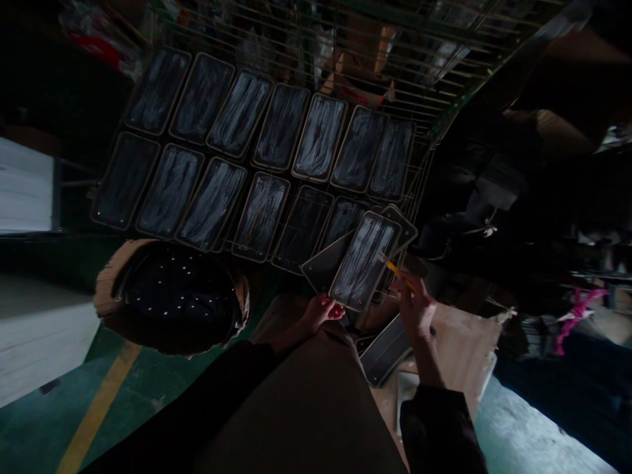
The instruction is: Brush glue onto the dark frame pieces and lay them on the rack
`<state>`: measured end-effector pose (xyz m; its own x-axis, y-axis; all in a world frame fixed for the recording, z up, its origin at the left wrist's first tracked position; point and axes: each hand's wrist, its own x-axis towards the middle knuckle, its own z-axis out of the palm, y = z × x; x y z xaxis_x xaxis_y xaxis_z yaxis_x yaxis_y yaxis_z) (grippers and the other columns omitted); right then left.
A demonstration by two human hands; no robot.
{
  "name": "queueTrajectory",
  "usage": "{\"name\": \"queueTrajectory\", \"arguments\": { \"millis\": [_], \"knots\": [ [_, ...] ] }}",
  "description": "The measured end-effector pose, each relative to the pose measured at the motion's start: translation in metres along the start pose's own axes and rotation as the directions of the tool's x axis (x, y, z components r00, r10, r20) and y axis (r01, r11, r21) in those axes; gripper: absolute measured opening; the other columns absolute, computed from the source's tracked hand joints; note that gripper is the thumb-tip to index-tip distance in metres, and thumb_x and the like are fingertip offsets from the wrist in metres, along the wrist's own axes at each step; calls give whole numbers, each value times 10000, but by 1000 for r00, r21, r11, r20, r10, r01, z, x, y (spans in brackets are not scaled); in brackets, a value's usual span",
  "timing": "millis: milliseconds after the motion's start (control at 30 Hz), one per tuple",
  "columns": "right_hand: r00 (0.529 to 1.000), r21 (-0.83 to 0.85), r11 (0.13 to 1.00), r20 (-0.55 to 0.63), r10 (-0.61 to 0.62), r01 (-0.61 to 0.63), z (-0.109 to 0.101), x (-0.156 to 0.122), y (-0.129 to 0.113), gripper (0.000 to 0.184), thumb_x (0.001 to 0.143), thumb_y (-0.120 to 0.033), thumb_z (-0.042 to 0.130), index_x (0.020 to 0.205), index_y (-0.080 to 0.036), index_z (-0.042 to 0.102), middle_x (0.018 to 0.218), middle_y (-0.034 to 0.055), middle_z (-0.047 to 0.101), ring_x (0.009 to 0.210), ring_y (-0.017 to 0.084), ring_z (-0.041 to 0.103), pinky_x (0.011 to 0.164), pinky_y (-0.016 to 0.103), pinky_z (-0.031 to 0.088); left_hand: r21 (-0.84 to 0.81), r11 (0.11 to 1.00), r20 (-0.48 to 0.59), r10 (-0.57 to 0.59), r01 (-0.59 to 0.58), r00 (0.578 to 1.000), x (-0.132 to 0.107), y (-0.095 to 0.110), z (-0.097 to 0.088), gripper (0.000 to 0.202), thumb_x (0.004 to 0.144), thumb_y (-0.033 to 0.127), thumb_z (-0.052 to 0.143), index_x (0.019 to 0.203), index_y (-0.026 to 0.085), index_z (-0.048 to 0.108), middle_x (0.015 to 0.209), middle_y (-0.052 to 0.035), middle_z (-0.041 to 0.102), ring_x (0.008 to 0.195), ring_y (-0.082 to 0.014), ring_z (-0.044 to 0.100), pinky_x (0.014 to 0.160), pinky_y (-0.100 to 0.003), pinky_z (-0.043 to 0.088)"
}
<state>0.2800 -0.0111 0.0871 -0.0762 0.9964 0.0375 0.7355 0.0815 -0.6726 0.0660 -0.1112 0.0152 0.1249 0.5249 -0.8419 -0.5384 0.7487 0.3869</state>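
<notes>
My left hand (322,311) pinches the lower corner of a dark rectangular panel (364,260) whose face is streaked with white brush marks. My right hand (417,308) is closed on a thin brush with a yellow-orange handle (397,271), and its tip touches the panel's right edge. The panel is held up in front of a wire rack (419,174). Several similar coated panels (281,125) lie on that rack in two rows. More dark panels (390,349) lie below my hands.
A cardboard box (111,273) holding dark pieces with small pale dots stands at the left. Brown board (469,349) lies under my right hand. The floor is green with a yellow stripe (99,408). Dim clutter and a pink item (575,313) are at the right.
</notes>
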Motion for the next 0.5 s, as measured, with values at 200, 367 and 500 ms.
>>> {"name": "queueTrajectory", "arguments": {
  "millis": [200, 367, 500],
  "knots": [
    [975, -109, 994, 220, -1, 26, 7, -47, -12, 303, 975, -388, 433, 1090, -190, 631, 815, 36, 718, 624, 158, 668, 562, 249, 496, -276, 961, 63, 40, -21, 997, -3, -2, 6, 274, 796, 352, 726, 902, 162, 560, 795, -60, 714, 799, -206, 715, 914, -447, 530],
    [929, 2, 993, 353, 111, -119, -1, -95, -28, 270, 981, -371, 425, 1088, -222, 623, 782, 15, 709, 633, 161, 676, 557, 245, 501, -307, 952, 51, 27, -11, 998, -5, -2, 12, 318, 776, 361, 746, 911, 179, 522, 779, -45, 707, 765, -204, 712, 903, -468, 530],
    [924, 130, 955, 317, 215, -267, -11, -86, -30, 274, 963, -403, 451, 1090, -219, 610, 733, 10, 692, 628, 177, 673, 572, 279, 537, -263, 964, 28, 55, -46, 998, -5, -4, 14, 320, 792, 366, 724, 924, 188, 494, 752, -35, 706, 722, -195, 707, 872, -460, 543]
  ]
}}
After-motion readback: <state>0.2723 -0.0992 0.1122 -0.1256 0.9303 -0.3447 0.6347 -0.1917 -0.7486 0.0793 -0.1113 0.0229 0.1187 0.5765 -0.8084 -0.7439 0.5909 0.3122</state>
